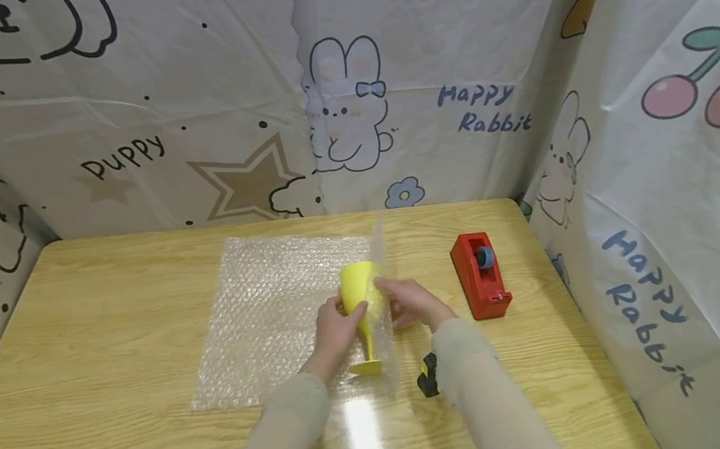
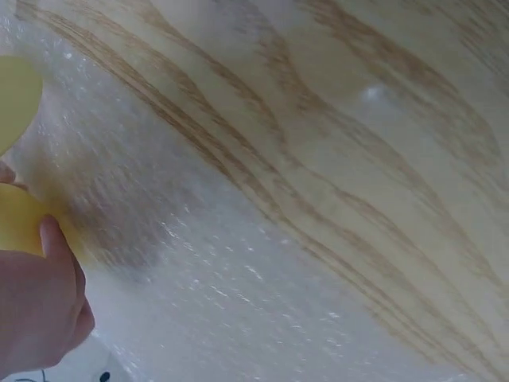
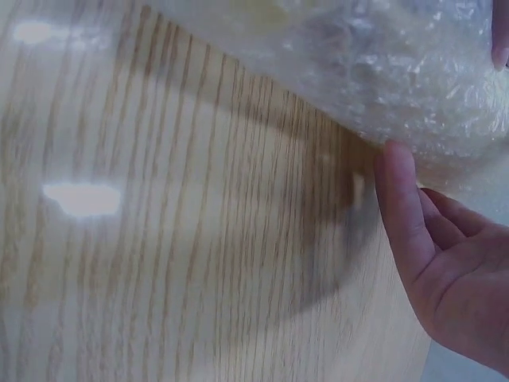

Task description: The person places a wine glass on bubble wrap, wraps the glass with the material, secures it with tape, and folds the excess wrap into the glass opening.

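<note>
A yellow goblet lies over a sheet of bubble wrap, its bowl pointing away from me and its round foot toward me. My left hand grips the goblet around the lower bowl, thumb on top; in the left wrist view that thumb presses on yellow plastic. On the other side, my right hand holds the raised right edge of the bubble wrap up against the goblet. In the right wrist view, fingers sit at the lifted bubble wrap, above bare wood.
A red tape dispenser with a blue roll stands to the right on the wooden table. A small black and yellow object lies partly hidden by my right sleeve. Printed cloth hangs behind the table and along its sides.
</note>
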{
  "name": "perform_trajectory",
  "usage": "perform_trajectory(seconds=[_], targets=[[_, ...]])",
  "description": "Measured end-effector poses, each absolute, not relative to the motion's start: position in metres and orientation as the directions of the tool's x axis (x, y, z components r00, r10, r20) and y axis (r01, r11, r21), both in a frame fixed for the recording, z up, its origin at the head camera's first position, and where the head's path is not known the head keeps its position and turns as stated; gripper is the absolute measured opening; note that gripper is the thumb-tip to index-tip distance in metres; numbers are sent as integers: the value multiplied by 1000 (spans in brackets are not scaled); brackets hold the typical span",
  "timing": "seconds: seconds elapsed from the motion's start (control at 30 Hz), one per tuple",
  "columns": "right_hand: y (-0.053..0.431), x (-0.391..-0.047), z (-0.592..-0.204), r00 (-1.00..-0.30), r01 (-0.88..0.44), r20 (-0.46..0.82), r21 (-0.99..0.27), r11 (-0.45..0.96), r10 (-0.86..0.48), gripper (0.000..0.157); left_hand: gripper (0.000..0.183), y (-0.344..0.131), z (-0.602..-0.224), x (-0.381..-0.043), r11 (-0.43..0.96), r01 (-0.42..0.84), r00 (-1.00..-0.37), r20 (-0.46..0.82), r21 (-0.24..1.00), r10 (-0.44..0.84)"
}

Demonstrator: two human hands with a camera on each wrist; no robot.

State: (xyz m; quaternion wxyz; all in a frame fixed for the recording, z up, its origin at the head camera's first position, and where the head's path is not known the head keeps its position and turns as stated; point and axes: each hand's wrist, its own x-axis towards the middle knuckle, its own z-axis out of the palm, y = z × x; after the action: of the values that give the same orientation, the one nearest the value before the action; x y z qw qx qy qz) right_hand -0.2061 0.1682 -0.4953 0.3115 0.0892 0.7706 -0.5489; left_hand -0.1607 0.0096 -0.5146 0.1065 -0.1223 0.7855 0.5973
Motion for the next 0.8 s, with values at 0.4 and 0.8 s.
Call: perform_trajectory(seconds=[0.4, 0.8], targets=[[153, -206, -488, -803, 504, -584, -770, 390, -116, 68, 65, 3, -510, -164, 270, -369, -928, -369, 889, -53], [154, -205, -481, -795, 509, -589, -777, 369, -145, 69, 64, 0, -509, -166, 225, -420, -908, -403, 879, -118]])
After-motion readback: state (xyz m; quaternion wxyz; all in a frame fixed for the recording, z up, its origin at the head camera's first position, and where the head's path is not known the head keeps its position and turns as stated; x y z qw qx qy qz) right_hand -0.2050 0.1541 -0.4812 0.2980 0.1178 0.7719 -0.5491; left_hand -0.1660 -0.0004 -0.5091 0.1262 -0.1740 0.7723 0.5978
